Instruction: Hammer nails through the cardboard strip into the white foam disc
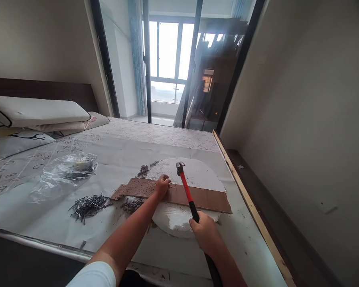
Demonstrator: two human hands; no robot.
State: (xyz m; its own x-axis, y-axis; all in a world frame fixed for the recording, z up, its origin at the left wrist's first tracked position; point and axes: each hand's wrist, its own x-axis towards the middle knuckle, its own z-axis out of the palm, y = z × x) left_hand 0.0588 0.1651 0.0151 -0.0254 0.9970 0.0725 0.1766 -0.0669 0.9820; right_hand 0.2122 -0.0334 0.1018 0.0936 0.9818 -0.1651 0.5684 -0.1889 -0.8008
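My right hand [206,232] grips the black end of a red-handled hammer [186,190], whose metal head is raised above a brown strip of board [203,197]. The strip lies across a round white foam slab [194,173] on the covered bed. My left hand [162,185] rests on the strip with its fingers pinched together, apparently on a small nail; the nail itself is too small to make out. The left part of the strip is dotted with many nail heads.
A heap of loose nails [88,205] lies left of the strip, and smaller dark piles [132,205] sit beside the foam. A crumpled clear plastic bag [65,170] lies further left. Pillows [36,113] are stacked at the headboard. A wooden rail [245,195] edges the bed on the right.
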